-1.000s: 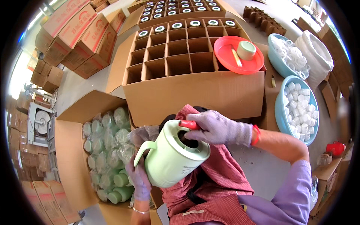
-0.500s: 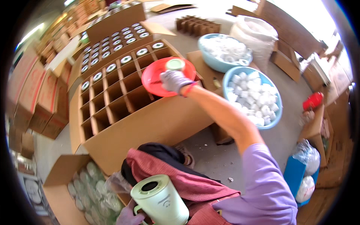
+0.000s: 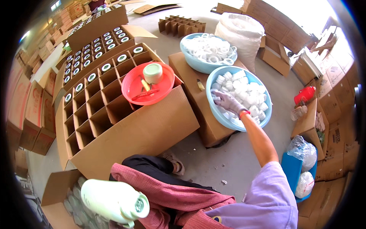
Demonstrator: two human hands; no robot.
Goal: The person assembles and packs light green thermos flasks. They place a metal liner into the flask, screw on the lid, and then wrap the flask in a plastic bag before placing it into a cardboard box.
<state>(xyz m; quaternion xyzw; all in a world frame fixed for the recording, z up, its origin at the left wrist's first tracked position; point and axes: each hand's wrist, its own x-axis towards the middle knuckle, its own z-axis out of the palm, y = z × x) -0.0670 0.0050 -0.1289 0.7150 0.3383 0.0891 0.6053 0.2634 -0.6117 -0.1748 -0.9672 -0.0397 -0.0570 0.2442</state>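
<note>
R hand [image 3: 227, 101], gloved, is now down in the near blue basin [image 3: 218, 114], fingers among the white caps [image 3: 248, 89]. Approx 1 sec ago it was at the jug's opening w/ the red-handled tool; half a sec ago it was over the red tray. Fingertips are partly lost in the pile, so can't tell if it's closed on a cap or just feeling thru them.

Tool [image 3: 145, 94] now lies in the red tray [image 3: 133, 82], next to a small yellow item [image 3: 145, 84] & a pale green cup [image 3: 153, 73]. Tray sits on the divided carton [image 3: 164, 124].

Pale green jug [image 3: 105, 198] is at lower L, btw the open carton of bagged pieces [image 3: 57, 183] & the lap. It's changed too: was upright-ish w/ a dark opening showing, now tipped nearly level, narrower end pointing R w/ a round glassy mouth [image 3: 140, 205] in view. Can't tell if that's the same end as the dark opening.

L hand was by the jug's handle before; now out of view, so its grip = unknown, tho the jug's tilt suggests it's held from below.

My read: tool part of the work is over for now, R hand is freed up, & the job has moved on to the caps.
</note>
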